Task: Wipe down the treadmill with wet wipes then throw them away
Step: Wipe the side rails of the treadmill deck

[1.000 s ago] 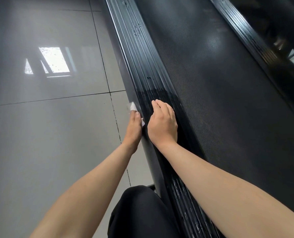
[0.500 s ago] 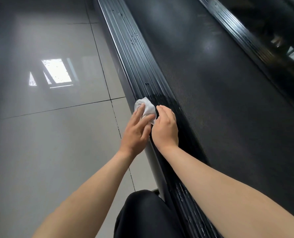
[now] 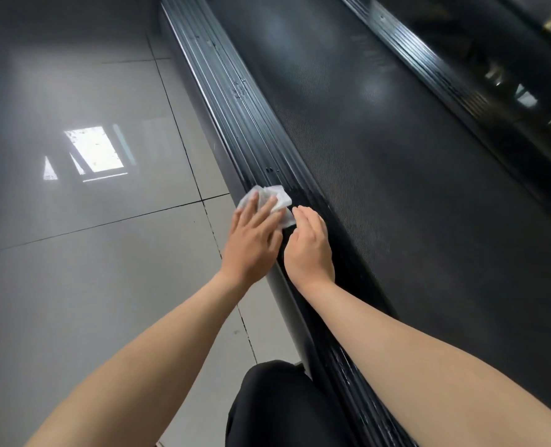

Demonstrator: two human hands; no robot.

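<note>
White crumpled wipe (image 3: 280, 196) on ribbed treadmill rail (image 3: 246, 124)

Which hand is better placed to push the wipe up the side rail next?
Left. The left hand lies flat, fingers straight, on the wet wipe on the side rail; the right hand only rests on the rail beside it.

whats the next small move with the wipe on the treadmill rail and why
Likely slide the wet wipe farther up the ribbed side rail. The left hand presses it flat there with straight fingers, the rail below the hands looks wet and streaked, and the stretch ahead looks dry. The right hand rests on the rail beside it.
</note>
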